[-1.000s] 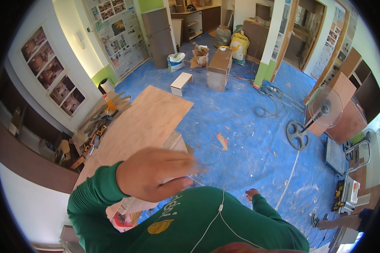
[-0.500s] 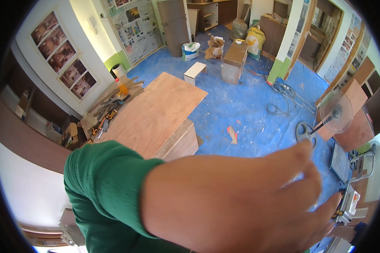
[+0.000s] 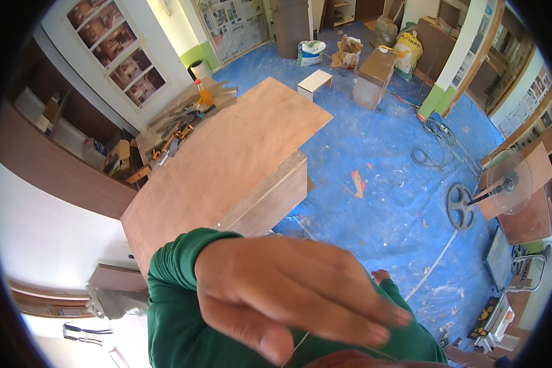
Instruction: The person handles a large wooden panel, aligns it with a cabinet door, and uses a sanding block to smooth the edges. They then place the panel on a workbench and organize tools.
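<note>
My left hand [image 3: 288,288], in a green sleeve, is raised across the front of my body, close to the view. Its fingers lie stretched out flat, pointing right, with the thumb below, and nothing shows in it. Beyond it, low on the right, a small part of my right hand [image 3: 381,275] sticks out of the other green sleeve [image 3: 405,313]. Its fingers are too small to read. A large plywood sheet [image 3: 245,141] rests on a wooden box-like support [image 3: 276,190] just past my left hand.
Tools [image 3: 176,140] and an orange bottle [image 3: 203,93] lie or stand left of the sheet. Blue sheeting [image 3: 368,141] covers the floor. A pedestal fan [image 3: 509,183] stands right, coiled cable [image 3: 432,150] beyond. A white stool [image 3: 316,80] and bags [image 3: 408,55] are farther back.
My left hand has drawn back from the right toward my body, its fingers now flatter. The view has shifted, so the plywood sits farther up and right. My right hand now shows low on the right.
</note>
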Available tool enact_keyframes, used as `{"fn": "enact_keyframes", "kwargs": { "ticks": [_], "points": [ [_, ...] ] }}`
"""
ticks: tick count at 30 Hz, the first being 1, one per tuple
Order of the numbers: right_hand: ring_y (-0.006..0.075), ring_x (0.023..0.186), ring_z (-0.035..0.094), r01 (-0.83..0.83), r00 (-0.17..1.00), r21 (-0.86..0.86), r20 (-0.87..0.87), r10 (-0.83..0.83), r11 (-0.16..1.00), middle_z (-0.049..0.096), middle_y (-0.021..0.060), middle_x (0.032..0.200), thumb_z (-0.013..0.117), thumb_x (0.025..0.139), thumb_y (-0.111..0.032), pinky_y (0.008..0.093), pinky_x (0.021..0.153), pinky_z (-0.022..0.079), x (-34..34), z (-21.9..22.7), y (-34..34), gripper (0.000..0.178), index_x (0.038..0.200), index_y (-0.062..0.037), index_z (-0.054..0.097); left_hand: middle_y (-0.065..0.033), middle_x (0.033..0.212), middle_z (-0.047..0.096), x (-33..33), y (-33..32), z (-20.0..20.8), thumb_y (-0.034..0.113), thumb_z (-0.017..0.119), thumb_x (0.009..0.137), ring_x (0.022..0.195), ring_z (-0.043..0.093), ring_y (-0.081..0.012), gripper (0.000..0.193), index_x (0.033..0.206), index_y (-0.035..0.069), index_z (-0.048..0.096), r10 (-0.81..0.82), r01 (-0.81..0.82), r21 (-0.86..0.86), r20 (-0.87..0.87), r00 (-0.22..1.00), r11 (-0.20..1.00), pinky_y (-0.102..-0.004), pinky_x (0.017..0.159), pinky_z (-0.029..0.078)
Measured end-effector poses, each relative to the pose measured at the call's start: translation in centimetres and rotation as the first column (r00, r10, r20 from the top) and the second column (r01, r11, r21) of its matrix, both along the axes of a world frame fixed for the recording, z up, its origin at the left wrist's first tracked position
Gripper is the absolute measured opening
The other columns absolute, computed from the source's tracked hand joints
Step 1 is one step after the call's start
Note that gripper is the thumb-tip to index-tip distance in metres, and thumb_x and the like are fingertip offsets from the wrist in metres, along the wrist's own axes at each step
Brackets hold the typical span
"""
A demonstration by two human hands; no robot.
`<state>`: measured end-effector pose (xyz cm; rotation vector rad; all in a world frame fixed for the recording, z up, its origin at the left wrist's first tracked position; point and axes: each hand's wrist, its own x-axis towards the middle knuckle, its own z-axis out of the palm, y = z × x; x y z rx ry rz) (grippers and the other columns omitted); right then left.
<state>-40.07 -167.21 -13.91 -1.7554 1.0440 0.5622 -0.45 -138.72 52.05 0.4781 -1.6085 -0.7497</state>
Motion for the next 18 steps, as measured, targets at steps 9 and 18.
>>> {"fn": "enact_keyframes", "kwargs": {
  "ticks": [9,18],
  "points": [
    [0.0231,0.063,0.070,0.198,0.976,0.035,-0.098,-0.194,0.980,0.071,0.0096,0.077,0.064,0.096,-0.026,0.0420,0.055,0.058,6.9,0.1,-5.4,0.018,0.093,-0.0088,0.067,-0.0259,0.104,0.074,4.3,4.1,-1.8,0.017,0.064,0.099,0.102,0.069,-0.0365,0.025,0.103,-0.007,0.071,0.126,-0.148,-0.411,-0.081,0.989,0.900,-0.0496,0.093,0.055],
    [0.0222,0.065,0.071,-0.182,0.983,-0.024,0.004,0.182,0.983,0.070,0.0111,0.074,0.061,0.098,-0.028,0.0414,0.054,0.058,4.7,-1.2,-3.3,0.024,0.090,-0.0061,0.066,-0.0112,0.108,0.074,9.3,16.1,-35.9,0.012,0.070,0.094,0.101,0.069,-0.0178,0.027,0.118,0.000,0.071,0.759,-0.730,0.681,0.509,0.406,-0.066,-0.0341,0.086,0.054]
  ]
}}
